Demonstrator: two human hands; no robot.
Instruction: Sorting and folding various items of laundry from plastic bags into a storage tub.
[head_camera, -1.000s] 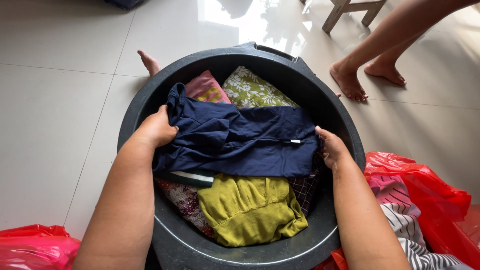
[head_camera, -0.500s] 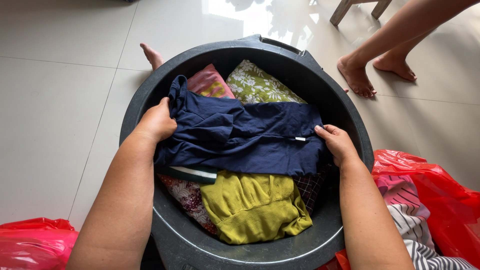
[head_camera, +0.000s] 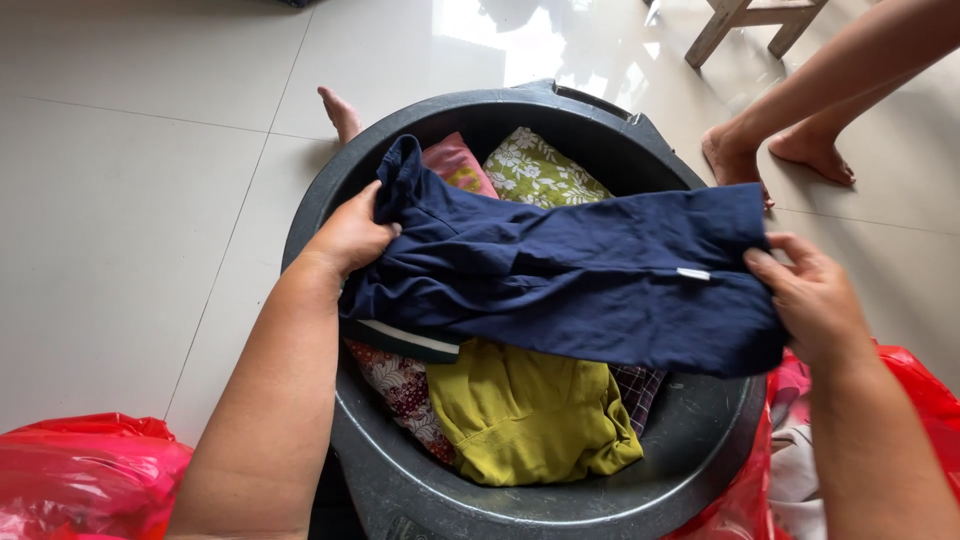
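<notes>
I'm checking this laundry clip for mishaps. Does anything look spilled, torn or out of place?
Nothing stands out. Both hands, left hand and right hand, hold a navy garment over the dark tub of folded clothes. No tear or spill shows; red plastic bags sit beside it.

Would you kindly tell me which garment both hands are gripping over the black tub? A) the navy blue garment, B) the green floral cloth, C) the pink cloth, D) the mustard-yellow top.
A: the left hand grips one end of the navy blue garment and the right hand the other, stretching it above the black tub, while the mustard-yellow top lies untouched beneath.
</notes>
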